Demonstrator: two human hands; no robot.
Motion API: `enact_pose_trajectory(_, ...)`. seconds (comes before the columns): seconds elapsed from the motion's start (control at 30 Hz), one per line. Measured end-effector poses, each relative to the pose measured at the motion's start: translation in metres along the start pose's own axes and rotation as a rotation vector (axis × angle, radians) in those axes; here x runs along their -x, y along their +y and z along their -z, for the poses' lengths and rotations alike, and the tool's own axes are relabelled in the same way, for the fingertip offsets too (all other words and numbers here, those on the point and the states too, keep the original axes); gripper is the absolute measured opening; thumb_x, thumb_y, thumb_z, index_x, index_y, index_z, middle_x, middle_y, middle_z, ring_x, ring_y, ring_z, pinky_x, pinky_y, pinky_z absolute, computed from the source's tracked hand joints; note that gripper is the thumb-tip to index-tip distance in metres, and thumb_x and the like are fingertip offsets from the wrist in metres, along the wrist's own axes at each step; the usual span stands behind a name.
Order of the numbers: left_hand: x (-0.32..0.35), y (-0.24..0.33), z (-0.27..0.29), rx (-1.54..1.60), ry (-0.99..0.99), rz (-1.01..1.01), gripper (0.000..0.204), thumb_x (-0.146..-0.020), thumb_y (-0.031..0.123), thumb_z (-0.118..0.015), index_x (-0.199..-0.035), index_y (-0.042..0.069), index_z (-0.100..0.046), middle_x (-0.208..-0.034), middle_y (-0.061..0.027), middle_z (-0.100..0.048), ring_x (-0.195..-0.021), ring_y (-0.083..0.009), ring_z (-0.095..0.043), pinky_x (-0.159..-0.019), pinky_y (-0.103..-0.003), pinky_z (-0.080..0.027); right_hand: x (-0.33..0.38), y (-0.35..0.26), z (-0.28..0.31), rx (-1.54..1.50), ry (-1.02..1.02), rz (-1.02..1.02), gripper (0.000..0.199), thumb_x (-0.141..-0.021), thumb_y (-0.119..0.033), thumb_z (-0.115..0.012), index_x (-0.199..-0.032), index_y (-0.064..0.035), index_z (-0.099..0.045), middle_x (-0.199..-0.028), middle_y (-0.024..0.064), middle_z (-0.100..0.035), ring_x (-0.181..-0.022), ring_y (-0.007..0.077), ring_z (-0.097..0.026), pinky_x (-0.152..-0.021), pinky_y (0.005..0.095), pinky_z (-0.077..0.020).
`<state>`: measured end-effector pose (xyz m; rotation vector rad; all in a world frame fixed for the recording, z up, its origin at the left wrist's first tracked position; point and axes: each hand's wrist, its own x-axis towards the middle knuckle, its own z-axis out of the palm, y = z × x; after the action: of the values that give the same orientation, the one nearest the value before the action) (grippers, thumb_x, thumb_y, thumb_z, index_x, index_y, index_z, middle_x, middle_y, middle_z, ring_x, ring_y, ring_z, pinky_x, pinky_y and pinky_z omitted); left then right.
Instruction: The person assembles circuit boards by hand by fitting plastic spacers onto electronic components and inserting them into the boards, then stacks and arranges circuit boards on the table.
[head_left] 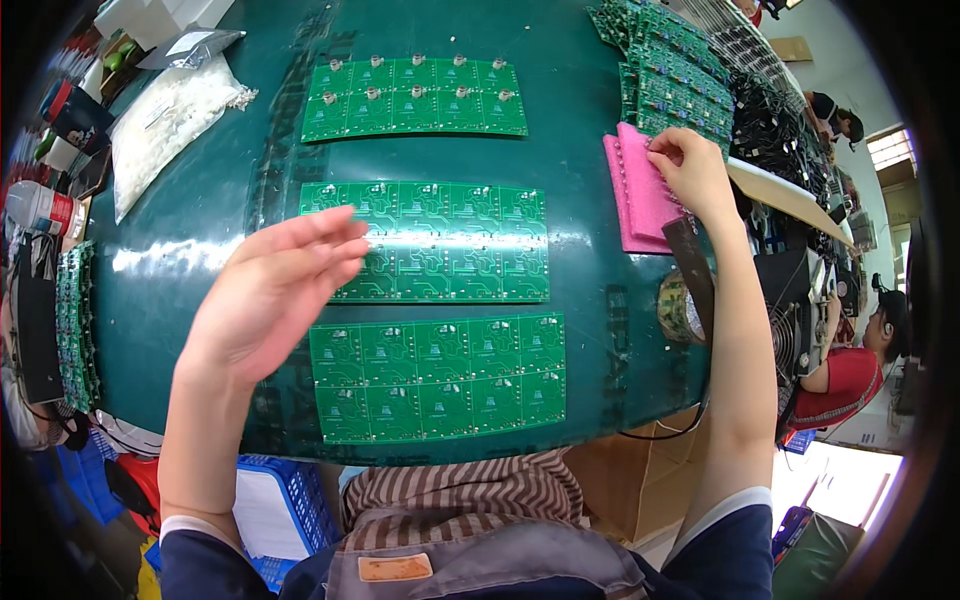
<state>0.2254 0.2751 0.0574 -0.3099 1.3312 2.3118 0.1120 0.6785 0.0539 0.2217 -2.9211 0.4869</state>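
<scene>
My left hand point(272, 292) hovers over the left edge of the middle green circuit board panel point(460, 270), its fingers stretched out and no object visible in them. At the right, my right hand point(697, 178) has thumb and fingertips pinched together at the top of a pink foam block point(640, 205). Small metallic parts line the foam's edge; whatever the fingertips hold is too small to make out. The far circuit board panel point(415, 122) carries two rows of upright cylindrical metal parts. No such parts stand on the middle panel or the near panel point(440, 385).
A plastic bag of white pieces point(170, 125) lies at far left. Stacked populated boards point(670, 80) and black cables point(775, 130) crowd the far right. A tape roll point(678, 308) sits beside my right forearm. Another person in red point(845, 385) sits at the right.
</scene>
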Motion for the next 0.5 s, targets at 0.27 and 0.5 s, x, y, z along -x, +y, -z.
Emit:
enact_pose_trajectory(0.27, -0.040, -0.014, -0.043, -0.011, -0.160, 0.052, 0.030, -0.096, 0.019, -0.041, -0.114, -0.006, -0.039, -0.117, -0.0255, -0.050, -0.102, -0.0305, -0.059, -0.091, -0.034, -0.049, 0.001, -0.010, 0.011, 0.046, 0.029, -0.043, 0.008, -0.078, -0.005, -0.062, -0.084, 0.0003, -0.059, -0.080, 0.0120, -0.064, -0.073, 0.0189, -0.063, -0.068, 0.0285, -0.0480)
enact_pose_trajectory(0.5, -0.058, -0.033, -0.051, 0.115, -0.323, 0.204, 0.025, -0.093, 0.022, -0.048, -0.103, -0.001, -0.049, -0.113, -0.0222, -0.055, -0.101, -0.0249, -0.060, -0.088, -0.031, -0.051, 0.064, -0.134, -0.011, -1.037, -0.094, -0.098, 0.007, -0.082, -0.001, -0.062, -0.087, 0.0010, -0.057, -0.085, 0.0044, -0.061, -0.081, 0.0093, -0.057, -0.074, 0.0226, -0.0451)
